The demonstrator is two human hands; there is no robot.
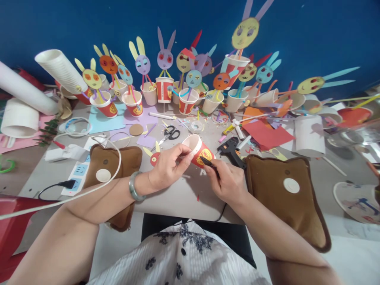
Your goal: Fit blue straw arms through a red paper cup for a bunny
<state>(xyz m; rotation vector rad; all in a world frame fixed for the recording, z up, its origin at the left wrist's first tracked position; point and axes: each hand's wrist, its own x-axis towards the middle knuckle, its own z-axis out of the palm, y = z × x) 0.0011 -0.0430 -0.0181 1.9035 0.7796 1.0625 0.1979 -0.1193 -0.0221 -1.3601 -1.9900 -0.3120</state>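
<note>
My left hand pinches the rim of a red paper cup with a yellow print, tilted above the table. In my right hand is a slim black pointed tool. Its tip lies against or just in front of the cup's printed side, and most of it is hidden by the fingers, so its exact kind does not show. Partly behind my left hand lies a red paper rabbit head with pale yellow ears. Black-handled scissors lie beyond it, and a black glue gun rests right of the cup.
Several paper-cup rabbit figures line the back by a blue wall. Brown cushioned pouches flank my arms. A power strip and white cable are at left. Red paper lies at right.
</note>
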